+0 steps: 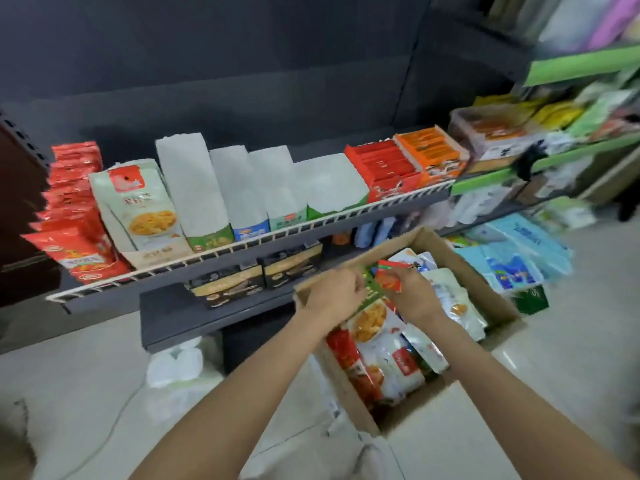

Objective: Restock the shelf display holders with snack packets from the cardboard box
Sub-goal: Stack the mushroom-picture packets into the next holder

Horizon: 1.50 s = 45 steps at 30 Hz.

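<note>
Picking step: both hands over box, near right, below shelf. Right hand pinches red packet; left hand curled on green packet. Next, prob: lift clear, match to a holder w/ room.

Open cardboard box brims with snack packets.
</note>
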Each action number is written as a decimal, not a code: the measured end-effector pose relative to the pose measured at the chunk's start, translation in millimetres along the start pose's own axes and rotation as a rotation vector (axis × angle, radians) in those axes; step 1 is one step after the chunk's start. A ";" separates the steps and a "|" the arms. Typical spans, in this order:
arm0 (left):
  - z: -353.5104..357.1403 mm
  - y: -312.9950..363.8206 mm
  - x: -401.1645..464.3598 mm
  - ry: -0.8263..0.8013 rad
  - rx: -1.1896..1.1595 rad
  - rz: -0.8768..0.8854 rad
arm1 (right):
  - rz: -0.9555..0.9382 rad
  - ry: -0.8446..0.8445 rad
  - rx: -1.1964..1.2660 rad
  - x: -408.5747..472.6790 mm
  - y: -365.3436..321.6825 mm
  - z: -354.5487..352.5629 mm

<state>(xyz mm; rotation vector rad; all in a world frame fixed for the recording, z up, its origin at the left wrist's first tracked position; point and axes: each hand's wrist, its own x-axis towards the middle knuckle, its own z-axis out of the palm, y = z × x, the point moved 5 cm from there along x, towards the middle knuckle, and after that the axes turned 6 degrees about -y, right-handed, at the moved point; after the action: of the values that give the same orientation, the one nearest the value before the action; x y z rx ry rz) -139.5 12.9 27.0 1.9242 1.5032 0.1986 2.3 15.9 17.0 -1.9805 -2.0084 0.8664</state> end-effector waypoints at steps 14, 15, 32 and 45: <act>117.6 35.4 61.3 -0.239 0.197 -0.224 | 0.103 -0.529 -0.313 7.8 138.9 -4.4; 114.9 39.2 61.9 -0.196 0.163 -0.241 | 0.051 -0.519 -0.304 8.6 137.9 -13.0; 47.9 82.4 73.4 0.190 -0.684 -0.260 | 0.030 -0.198 0.938 4.6 136.1 -114.8; -8.0 45.7 10.6 0.538 -0.974 -0.272 | -0.020 -0.297 1.383 7.3 70.1 -86.0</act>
<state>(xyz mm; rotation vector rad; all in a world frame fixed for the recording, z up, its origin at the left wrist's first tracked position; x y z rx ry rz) -103.5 21.1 57.1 0.9017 1.5351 1.1539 105.8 41.5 48.2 -1.0121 -0.8790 1.8729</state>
